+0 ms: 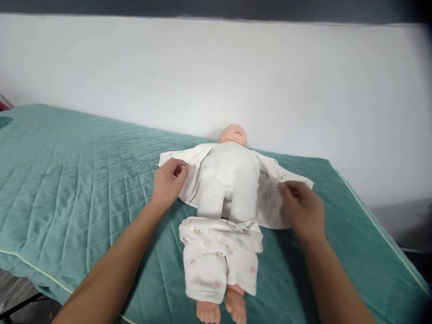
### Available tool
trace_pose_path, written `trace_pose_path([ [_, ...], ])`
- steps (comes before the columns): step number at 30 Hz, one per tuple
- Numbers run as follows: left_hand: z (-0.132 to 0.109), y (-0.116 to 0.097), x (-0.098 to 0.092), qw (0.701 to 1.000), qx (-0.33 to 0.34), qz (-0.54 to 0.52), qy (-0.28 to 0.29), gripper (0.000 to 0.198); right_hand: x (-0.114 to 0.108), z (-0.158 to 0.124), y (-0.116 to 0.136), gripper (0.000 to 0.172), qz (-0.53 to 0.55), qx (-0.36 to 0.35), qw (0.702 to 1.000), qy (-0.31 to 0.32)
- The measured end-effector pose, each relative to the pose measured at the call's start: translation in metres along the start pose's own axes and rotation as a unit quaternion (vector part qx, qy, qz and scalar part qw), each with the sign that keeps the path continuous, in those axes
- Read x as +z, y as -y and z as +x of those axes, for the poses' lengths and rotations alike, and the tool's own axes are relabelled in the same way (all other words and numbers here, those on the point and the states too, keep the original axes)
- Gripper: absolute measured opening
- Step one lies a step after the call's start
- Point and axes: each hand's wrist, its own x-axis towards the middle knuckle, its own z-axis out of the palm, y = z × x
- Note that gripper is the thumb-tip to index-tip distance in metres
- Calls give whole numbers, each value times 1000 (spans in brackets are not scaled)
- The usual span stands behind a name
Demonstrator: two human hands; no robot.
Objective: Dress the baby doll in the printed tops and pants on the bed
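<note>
A baby doll [229, 173] lies on its back, its white cloth body bare from chest to thighs. Its white printed baby shirt [270, 209] is spread apart at the front, the sleeves out to both sides. My left hand [168, 182] is closed in a pinch at the shirt's left front panel. On the other side my right hand [303, 209], slightly blurred, has its fingers curled at the right panel. White printed baby trousers [221, 256] are bunched low around the doll's legs, with the bare feet [208, 311] showing below.
The doll lies on a bed with a green quilted cover [84, 180]. A white wall [135, 76] stands behind the bed, close to the doll's head. The cover's pale-piped edge [367, 213] runs down the right side.
</note>
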Motion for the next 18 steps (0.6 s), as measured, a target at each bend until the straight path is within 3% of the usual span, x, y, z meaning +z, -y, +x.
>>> trace_pose_path([
  [2,-10,-19,1,985,10,-111,132,19,7,-16,23,19,74,-100,987,103],
  [3,-15,-28,0,968,24,-141,204,19,10,-22,33,17,96,-144,977,126],
  [5,-23,-42,-3,930,77,-156,322,19,12,-31,47,17,114,-215,956,162],
  [7,-27,-50,-8,894,140,-138,403,19,12,-35,53,17,110,-266,936,203],
  [9,-27,-54,-14,864,184,-116,453,17,10,-37,56,17,100,-298,916,249],
  [12,-23,-55,-21,832,211,-98,504,17,7,-39,59,18,98,-285,903,305],
  [18,-16,-51,-25,777,180,-162,582,18,5,-42,65,23,129,-238,890,366],
])
